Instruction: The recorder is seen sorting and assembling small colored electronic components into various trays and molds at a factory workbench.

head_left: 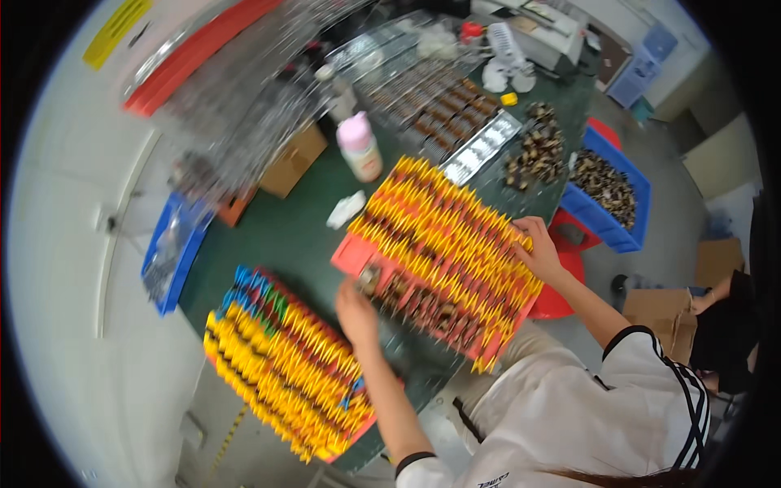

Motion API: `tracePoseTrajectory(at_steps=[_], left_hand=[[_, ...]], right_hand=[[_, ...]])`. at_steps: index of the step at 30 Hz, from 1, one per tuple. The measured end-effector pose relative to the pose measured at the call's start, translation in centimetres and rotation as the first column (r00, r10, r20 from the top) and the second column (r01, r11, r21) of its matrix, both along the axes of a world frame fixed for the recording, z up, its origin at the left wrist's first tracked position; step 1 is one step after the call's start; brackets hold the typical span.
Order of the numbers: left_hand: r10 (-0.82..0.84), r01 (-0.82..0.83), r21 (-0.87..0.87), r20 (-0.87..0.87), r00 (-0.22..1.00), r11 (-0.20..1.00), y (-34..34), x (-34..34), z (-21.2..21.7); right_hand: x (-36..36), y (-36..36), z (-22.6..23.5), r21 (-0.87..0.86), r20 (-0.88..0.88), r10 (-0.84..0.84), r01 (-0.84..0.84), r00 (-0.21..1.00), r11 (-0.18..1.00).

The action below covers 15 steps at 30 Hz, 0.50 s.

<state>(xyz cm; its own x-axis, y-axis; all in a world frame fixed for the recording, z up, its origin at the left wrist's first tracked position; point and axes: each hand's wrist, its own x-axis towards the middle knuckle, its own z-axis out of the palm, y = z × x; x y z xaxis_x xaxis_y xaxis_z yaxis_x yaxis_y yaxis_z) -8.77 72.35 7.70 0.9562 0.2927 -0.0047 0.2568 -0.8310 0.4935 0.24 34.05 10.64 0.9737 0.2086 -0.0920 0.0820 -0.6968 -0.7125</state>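
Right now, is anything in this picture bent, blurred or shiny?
Head view: black corners, and the red strip curves near the rim; head view: the clear plastic looks smeared, with pale glints; head view: left hand and right hand read fairly clearly.

Red tray (350, 254) by your right hand (537, 246): matt, kinda plasticky. Beyond your left hand (356, 313): smooth plastic bottle (364, 156), matt cardboard box (294, 163).

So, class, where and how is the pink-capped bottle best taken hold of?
Probably around the white body of the pink-capped bottle, below the cap, coming from the right: it stands upright, looks round-sided, and another bottle stands close behind.
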Motion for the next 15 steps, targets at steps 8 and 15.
tracePoseTrajectory(at_steps=[8,15], left_hand=[[0.132,-0.17,-0.052,-0.423,0.896,0.984,1.0,3.2,-6.5],[-0.007,-0.044,-0.195,-0.255,0.967,0.98,-2.3,3.7,-2.8]], right_hand=[[9.6,-11.3,-8.0,-0.399,0.009,0.002,0.001,1.0,0.917],[13.9,-8.3,-12.0,-0.505,0.036,0.072,-0.044,0.997,0.862]])
